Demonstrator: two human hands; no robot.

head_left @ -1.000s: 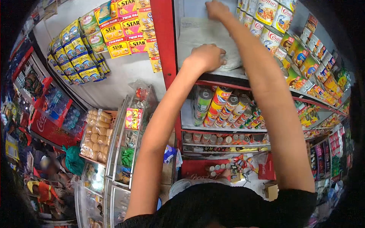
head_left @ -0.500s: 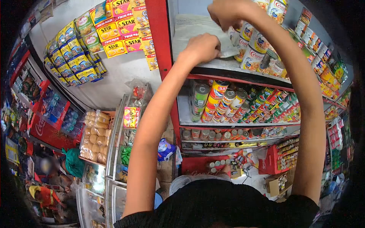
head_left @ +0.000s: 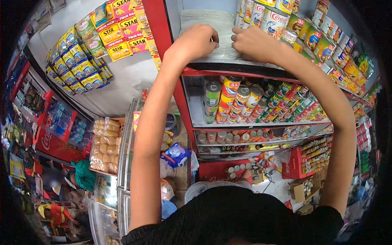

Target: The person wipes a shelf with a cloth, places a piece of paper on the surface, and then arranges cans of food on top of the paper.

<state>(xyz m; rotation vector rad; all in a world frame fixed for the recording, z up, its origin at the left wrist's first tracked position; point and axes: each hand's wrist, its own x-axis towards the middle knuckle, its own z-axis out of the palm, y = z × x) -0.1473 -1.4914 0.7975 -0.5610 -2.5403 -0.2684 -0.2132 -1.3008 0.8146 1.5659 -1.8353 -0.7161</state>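
A pale stack of thin sheets (head_left: 208,18) lies on the top shelf, to the left of several tall cans (head_left: 274,22). Over the near left part of the stack is my left hand (head_left: 199,41), its fingers curled and pressed together. My right hand (head_left: 254,44) is closed at the right side of the stack, just in front of the cans. Whatever the fingertips of either hand pinch is too small or hidden to name. The two hands are apart, with part of the sheets showing between them.
Below, another shelf (head_left: 265,125) holds rows of cans. Yellow packets (head_left: 120,51) hang on the left wall. Packed buns (head_left: 107,145) stand beside a glass case at the left. Another person's hand (head_left: 246,174) is low down near small cans. An open carton (head_left: 300,192) sits lower right.
My right hand has come down from above the stack to its right side. My left hand has shifted left. The view has moved slightly, showing more cans at the upper right.
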